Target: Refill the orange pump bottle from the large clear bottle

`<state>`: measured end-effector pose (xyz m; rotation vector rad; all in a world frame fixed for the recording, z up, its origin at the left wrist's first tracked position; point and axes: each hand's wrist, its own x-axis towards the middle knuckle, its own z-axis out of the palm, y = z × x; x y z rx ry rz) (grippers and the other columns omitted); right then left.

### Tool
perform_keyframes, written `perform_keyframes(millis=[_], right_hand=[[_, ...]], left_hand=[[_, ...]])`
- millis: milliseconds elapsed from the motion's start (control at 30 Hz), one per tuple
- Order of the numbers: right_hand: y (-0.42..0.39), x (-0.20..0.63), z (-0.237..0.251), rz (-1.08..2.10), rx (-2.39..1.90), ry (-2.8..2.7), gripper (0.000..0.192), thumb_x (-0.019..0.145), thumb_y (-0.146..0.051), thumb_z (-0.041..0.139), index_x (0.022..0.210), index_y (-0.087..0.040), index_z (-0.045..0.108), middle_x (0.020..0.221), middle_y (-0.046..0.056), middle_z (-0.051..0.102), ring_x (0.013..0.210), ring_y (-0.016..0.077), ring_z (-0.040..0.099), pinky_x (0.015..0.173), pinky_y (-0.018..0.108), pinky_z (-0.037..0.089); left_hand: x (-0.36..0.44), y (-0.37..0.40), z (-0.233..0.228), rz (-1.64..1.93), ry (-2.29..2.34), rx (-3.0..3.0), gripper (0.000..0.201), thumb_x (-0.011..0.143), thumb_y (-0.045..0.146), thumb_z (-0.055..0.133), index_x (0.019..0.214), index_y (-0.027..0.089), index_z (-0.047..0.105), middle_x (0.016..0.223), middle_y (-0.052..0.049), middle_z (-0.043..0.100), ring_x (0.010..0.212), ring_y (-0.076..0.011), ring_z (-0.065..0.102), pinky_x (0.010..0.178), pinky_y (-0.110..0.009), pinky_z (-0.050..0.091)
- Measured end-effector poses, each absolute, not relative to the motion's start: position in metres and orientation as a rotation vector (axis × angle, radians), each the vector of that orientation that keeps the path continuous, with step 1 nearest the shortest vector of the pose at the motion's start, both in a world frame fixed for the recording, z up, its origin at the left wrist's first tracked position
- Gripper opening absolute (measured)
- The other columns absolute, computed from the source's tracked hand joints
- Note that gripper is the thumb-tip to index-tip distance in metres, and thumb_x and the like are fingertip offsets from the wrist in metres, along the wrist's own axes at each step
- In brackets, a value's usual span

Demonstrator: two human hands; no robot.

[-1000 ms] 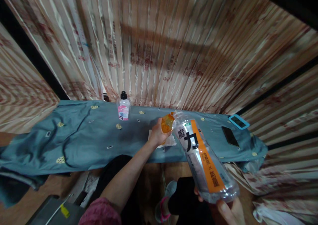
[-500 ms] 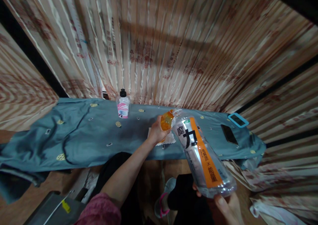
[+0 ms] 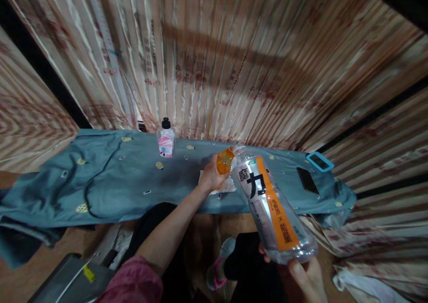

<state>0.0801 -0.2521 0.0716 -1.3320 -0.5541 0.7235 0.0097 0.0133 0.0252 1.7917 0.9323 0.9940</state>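
Left hand (image 3: 210, 177) is curled around a small orange bottle (image 3: 224, 162), fingers wrapped on its body, held just above the table (image 3: 110, 187). Right hand (image 3: 306, 278) grips the base of a large clear plastic bottle (image 3: 272, 207) with an orange and silver label; only the fingers and part of the palm show at the bottom edge of the view. The large bottle is tilted forward and leftward, its open neck touching or right at the mouth of the small orange bottle; whether liquid passes between them cannot be told. Directly beneath the left hand lies a white cloth (image 3: 227, 187) on the blue-grey table cover. Beyond and to the left of the left hand stands a small clear bottle with a pink label and black cap (image 3: 166, 139), upright, well apart. To the right of the large bottle, near the table's far end, lie a dark phone (image 3: 307, 180) and a light blue-framed flat item (image 3: 320, 161). Striped curtain (image 3: 234, 62) hangs behind the table.
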Motion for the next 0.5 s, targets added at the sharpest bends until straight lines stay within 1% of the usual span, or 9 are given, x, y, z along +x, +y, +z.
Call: perform_keyframes(millis=[67, 133, 233, 300, 433, 500], right_hand=[[-0.2515, 0.079, 0.073, 0.72, -1.323, -0.555, 0.072, 0.064, -0.049, 0.077, 0.125, -0.022, 0.05, 0.064, 0.001, 0.072, 0.053, 0.021, 0.064, 0.053, 0.029, 0.048], [-0.2511, 0.0786, 0.0735, 0.715, -1.323, -0.553, 0.068, 0.064, -0.049, 0.077, 0.122, -0.022, 0.053, 0.063, 0.001, 0.072, 0.052, 0.0208, 0.064, 0.051, 0.029, 0.047], [-0.2512, 0.0788, 0.0728, 0.704, -1.33, -0.537, 0.048, 0.064, -0.048, 0.077, 0.102, -0.022, 0.063, 0.065, 0.003, 0.072, 0.058, 0.0218, 0.066, 0.057, 0.029, 0.049], [-0.2516, 0.0792, 0.0722, 0.702, -1.342, -0.527, 0.043, 0.063, -0.049, 0.078, 0.092, -0.021, 0.065, 0.068, 0.004, 0.073, 0.064, 0.022, 0.068, 0.062, 0.029, 0.051], [-0.2525, 0.0794, 0.0724, 0.717, -1.366, -0.517, 0.046, 0.062, -0.051, 0.078, 0.094, -0.02, 0.065, 0.073, 0.006, 0.075, 0.067, 0.0221, 0.067, 0.064, 0.029, 0.052], [-0.2525, 0.079, 0.0728, 0.725, -1.353, -0.507, 0.05, 0.062, -0.049, 0.078, 0.1, -0.021, 0.062, 0.073, 0.005, 0.075, 0.068, 0.0218, 0.068, 0.065, 0.029, 0.052]], left_hand=[[0.0095, 0.013, 0.0261, 0.987, 0.946, 1.8, 0.057, 0.063, 0.021, 0.076, 0.111, 0.02, 0.046, 0.101, -0.006, 0.068, 0.092, -0.0247, 0.067, 0.08, -0.035, 0.052], [0.0094, 0.013, 0.0265, 0.973, 0.959, 1.804, 0.055, 0.063, 0.022, 0.076, 0.109, 0.02, 0.047, 0.101, -0.005, 0.068, 0.092, -0.0245, 0.067, 0.08, -0.035, 0.052], [0.0098, 0.0131, 0.0264, 0.97, 0.961, 1.788, 0.055, 0.063, 0.022, 0.076, 0.109, 0.02, 0.046, 0.102, -0.005, 0.068, 0.093, -0.0243, 0.067, 0.081, -0.036, 0.052], [0.0102, 0.0132, 0.0263, 0.97, 0.961, 1.779, 0.056, 0.062, 0.022, 0.076, 0.11, 0.02, 0.046, 0.102, -0.005, 0.068, 0.093, -0.0243, 0.067, 0.081, -0.036, 0.053], [0.0107, 0.0129, 0.0266, 0.968, 0.964, 1.777, 0.056, 0.062, 0.021, 0.076, 0.11, 0.02, 0.046, 0.1, -0.005, 0.068, 0.091, -0.0237, 0.067, 0.08, -0.035, 0.053], [0.0104, 0.0128, 0.0269, 0.965, 0.966, 1.784, 0.056, 0.063, 0.021, 0.076, 0.11, 0.02, 0.047, 0.101, -0.005, 0.068, 0.091, -0.0236, 0.067, 0.08, -0.035, 0.052]])
